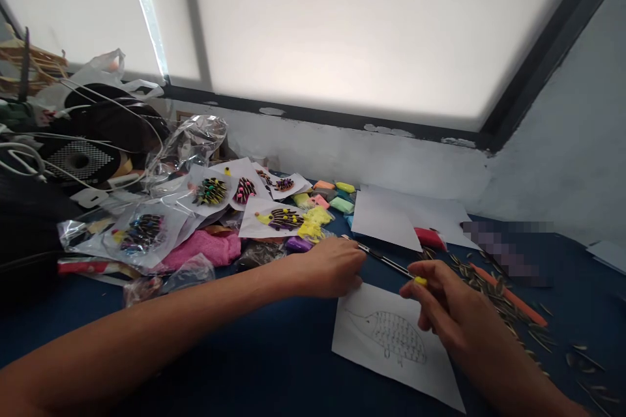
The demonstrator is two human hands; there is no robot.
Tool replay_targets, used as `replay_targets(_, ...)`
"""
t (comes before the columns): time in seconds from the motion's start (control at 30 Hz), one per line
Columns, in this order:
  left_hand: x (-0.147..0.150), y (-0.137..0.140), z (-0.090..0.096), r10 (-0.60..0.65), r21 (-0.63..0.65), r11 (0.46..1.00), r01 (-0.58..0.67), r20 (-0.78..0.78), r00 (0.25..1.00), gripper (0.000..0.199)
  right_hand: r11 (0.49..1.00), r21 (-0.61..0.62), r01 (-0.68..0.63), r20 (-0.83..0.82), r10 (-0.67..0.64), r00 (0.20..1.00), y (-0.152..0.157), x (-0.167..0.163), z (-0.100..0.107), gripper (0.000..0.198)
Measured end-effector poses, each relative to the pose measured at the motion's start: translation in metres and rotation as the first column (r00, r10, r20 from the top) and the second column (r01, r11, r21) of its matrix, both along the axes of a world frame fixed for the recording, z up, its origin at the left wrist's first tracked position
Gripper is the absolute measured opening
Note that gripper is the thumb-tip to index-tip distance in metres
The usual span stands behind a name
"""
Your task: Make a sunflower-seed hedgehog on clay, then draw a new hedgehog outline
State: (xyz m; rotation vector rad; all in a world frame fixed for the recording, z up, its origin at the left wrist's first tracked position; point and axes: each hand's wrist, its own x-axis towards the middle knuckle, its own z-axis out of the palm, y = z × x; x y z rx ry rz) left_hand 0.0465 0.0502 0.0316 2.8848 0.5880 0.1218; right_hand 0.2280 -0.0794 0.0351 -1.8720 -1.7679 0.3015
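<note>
My right hand (452,313) pinches a small ball of yellow clay (420,281) between thumb and forefinger, above the right side of a paper with a pencil-drawn hedgehog (396,335). My left hand (335,267) is closed just beyond the paper's upper left corner; its fingertips point away from me, and whatever they may hold is hidden. A slim black and silver pen (386,260) lies between the hands. Close to my left hand are an opened pack of yellow clay (315,221) and a purple clay pack (299,245).
Finished hedgehog pictures (274,218) and a pink cloth (210,247) lie to the left. Several clay packs (342,205) and blank white sheets (384,215) sit toward the wall. Loose sunflower seeds (503,303) and an orange stick (511,294) are at right.
</note>
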Motion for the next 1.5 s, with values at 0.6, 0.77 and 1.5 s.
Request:
replay_targets(0.6,-0.001,-0.01,-0.001,0.043,-0.246,0.968,-0.047,-0.022,0.999,0.012,0.992,0.109,-0.07,0.154,0.052,0.987,-0.003,-0.01,0.006,0.028)
replay_targets(0.77,-0.006,-0.007,0.005,0.042,-0.335,0.942,-0.028,0.035,0.998,0.009,0.984,0.135,-0.12,0.227,0.087,0.97,-0.004,-0.016,-0.003,0.023)
replay_targets(1.5,-0.025,-0.027,0.006,0.307,-0.468,0.88,-0.078,0.437,0.845,0.018,0.934,0.353,-0.053,0.187,-0.015,0.982,-0.002,-0.004,0.001,0.032)
